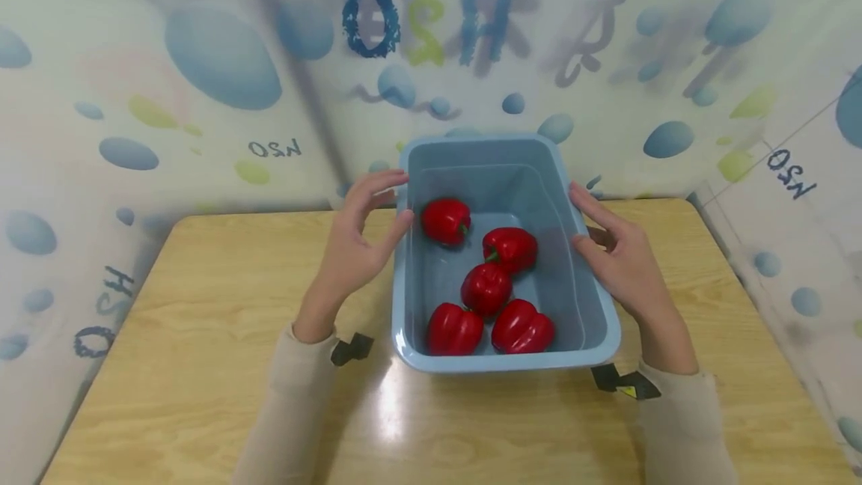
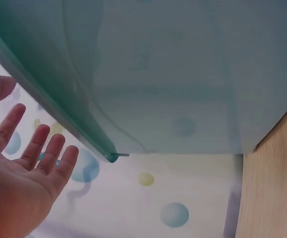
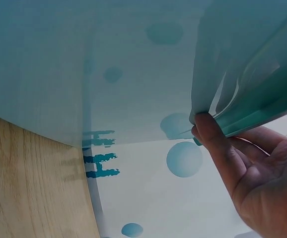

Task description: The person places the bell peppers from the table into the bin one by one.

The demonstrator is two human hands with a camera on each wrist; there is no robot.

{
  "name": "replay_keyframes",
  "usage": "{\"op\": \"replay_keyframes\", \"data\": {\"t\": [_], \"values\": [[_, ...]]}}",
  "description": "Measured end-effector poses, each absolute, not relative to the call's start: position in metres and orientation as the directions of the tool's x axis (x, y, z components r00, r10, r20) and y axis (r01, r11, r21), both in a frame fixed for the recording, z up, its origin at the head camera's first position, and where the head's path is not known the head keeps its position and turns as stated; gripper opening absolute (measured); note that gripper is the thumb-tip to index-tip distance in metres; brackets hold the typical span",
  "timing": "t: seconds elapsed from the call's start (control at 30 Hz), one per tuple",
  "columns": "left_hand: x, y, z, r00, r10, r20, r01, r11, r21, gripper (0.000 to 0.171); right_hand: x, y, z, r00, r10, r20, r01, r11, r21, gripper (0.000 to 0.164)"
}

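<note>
A light blue plastic tub (image 1: 438,364) sits over the wooden table between my two hands, with several red bell peppers (image 1: 509,248) inside it. At the tub's left rim, my left hand (image 1: 357,238) has its thumb and fingers spread apart. The left wrist view shows its fingers (image 2: 34,148) extended just outside the rim, not wrapped round it. My right hand (image 1: 626,260) holds the opposite rim near its far half. In the right wrist view its fingers (image 3: 218,144) bend under the rim and touch the outer wall. The thumb's contact is hard to make out.
Wooden table (image 1: 229,320) extends around the tub on both sides. Behind it stands a pale wall covering (image 1: 283,185) printed with blue and green drops and lettering, close to the tub's far end. Dark straps (image 1: 352,349) hang at both wrists.
</note>
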State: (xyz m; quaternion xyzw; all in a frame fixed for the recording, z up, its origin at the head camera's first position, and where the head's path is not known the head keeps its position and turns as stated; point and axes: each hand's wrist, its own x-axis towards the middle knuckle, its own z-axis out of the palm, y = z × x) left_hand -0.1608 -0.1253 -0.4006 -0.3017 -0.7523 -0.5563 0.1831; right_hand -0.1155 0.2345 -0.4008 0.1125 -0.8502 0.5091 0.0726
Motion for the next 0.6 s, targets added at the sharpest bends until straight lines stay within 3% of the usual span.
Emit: {"op": "replay_keyframes", "data": {"t": [0.6], "values": [[-0.164,-0.145,-0.395,-0.835,0.183,0.519,0.548,0.197,0.813,0.046,-0.115,0.235,-0.397,-0.967,-0.112,0.230,-0.255,0.476,-0.842,0.061]]}}
